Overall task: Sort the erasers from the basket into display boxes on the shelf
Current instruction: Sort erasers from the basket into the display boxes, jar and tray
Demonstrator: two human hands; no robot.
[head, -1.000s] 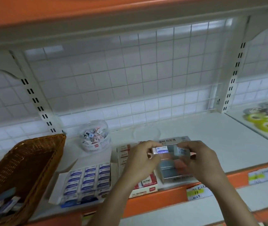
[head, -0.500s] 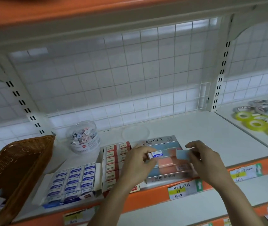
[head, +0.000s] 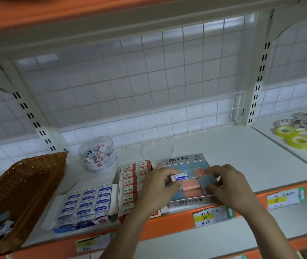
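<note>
The left grip (head: 158,186) pinched a blue-labelled white eraser (head: 181,178); the right grip (head: 229,186) clasped a half-hidden blue-grey eraser (head: 206,181) over the silver display box (head: 186,202).

Yellow-green tape rolls (head: 296,140) lie right; a clear tub (head: 98,156) holds seemingly tiny packets.

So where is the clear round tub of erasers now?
In the head view, the clear tub stands left of centre, right of the wicker basket and behind the blue eraser box.

Woven wicker basket (head: 27,184), clear glossy plastic tub (head: 98,154), smooth matt shelf (head: 242,156), glossy tape rolls (head: 298,139).
</note>
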